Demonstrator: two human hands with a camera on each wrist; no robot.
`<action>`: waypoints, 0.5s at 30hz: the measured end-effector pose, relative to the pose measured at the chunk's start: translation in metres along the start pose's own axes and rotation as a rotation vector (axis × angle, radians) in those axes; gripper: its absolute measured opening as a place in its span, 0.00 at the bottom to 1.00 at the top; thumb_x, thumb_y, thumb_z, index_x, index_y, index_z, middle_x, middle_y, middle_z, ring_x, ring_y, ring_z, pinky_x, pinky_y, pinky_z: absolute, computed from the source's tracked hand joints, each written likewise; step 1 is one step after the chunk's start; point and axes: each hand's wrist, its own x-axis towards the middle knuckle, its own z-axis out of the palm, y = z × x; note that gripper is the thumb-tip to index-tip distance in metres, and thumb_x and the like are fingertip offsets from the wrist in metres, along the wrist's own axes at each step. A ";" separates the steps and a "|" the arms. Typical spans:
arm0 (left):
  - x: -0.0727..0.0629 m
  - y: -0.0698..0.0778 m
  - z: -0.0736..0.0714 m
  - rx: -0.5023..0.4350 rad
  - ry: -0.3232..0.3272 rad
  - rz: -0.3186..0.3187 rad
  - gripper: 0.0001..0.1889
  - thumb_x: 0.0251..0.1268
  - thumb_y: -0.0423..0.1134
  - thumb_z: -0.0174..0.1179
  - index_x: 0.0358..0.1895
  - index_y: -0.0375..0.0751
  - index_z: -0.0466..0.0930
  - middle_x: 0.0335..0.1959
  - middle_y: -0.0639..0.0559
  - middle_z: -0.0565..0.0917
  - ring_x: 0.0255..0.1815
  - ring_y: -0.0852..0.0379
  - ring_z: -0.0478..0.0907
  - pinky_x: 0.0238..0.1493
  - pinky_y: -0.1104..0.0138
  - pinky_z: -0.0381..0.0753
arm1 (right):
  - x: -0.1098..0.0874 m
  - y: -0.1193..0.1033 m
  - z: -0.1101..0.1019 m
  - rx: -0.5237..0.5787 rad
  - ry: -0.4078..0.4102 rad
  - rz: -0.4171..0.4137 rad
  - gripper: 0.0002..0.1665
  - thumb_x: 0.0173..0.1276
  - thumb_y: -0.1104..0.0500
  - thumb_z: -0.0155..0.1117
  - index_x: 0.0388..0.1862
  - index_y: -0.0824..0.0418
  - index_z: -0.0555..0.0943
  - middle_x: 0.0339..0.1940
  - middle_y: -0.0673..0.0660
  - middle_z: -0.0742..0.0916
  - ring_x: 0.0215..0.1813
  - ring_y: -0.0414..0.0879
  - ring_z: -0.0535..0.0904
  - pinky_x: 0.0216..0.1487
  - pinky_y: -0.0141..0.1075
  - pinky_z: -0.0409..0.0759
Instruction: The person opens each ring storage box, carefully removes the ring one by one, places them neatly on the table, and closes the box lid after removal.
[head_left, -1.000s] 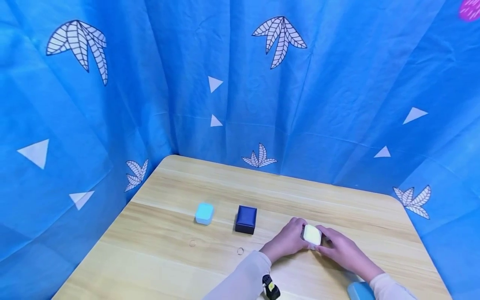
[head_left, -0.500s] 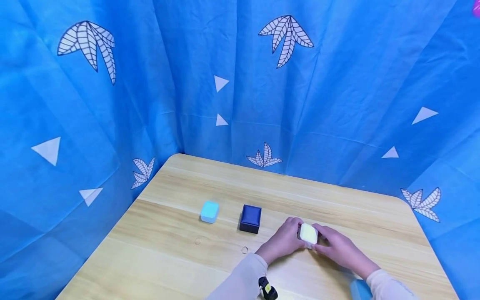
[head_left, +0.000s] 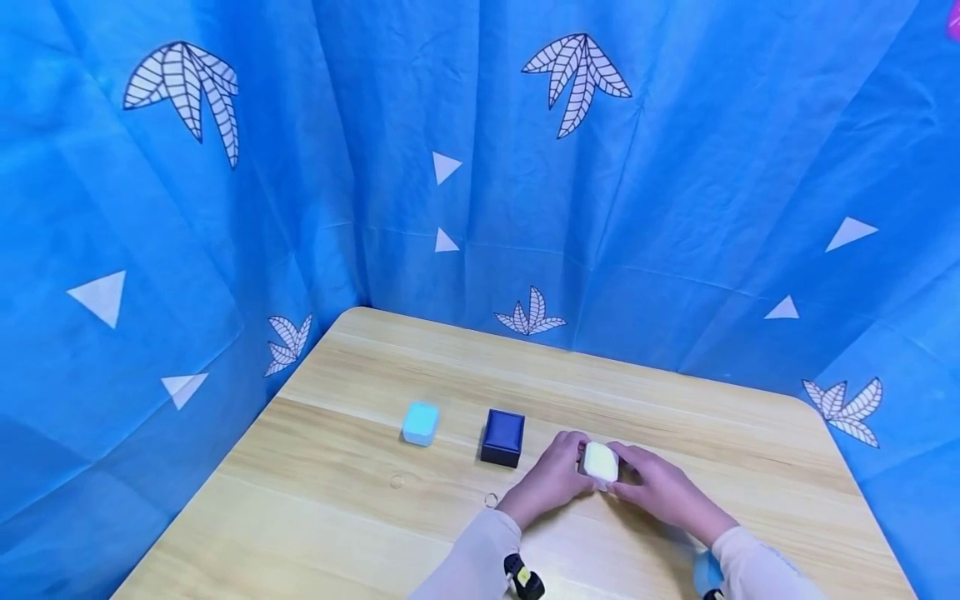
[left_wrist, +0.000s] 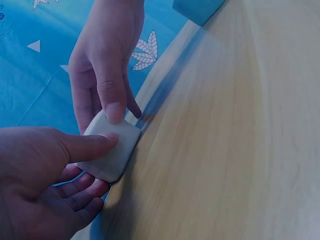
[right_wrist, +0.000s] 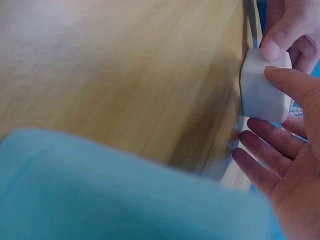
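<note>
A small white ring box [head_left: 601,463] with rounded corners is between both hands on the right half of the table. My left hand [head_left: 553,472] grips its left side, thumb on the face toward me, as the left wrist view of the box [left_wrist: 112,145] shows. On the other side my right hand [head_left: 660,487] holds it, thumb on the same face; several of its fingers spread below the box in the right wrist view. The lid looks closed. To the left lie two thin rings, one darker [head_left: 491,500] and one paler [head_left: 397,481].
A dark blue box [head_left: 503,437] stands left of the hands, with a light blue box [head_left: 421,423] farther left. A blue object [head_left: 707,572] sits by the right forearm, partly hidden. Blue curtain [head_left: 480,167] hangs behind the wooden table [head_left: 315,517].
Both hands have shifted left together with the white ring box, nearer to the dark blue box. The head view has turned slightly left. The rings and other boxes stay put.
</note>
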 end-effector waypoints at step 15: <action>-0.003 -0.008 -0.008 -0.034 0.039 0.009 0.33 0.51 0.33 0.76 0.62 0.42 0.73 0.52 0.54 0.75 0.48 0.63 0.77 0.56 0.69 0.80 | 0.014 0.005 0.003 0.060 -0.036 -0.014 0.37 0.65 0.46 0.72 0.70 0.58 0.75 0.60 0.58 0.85 0.61 0.57 0.81 0.60 0.55 0.80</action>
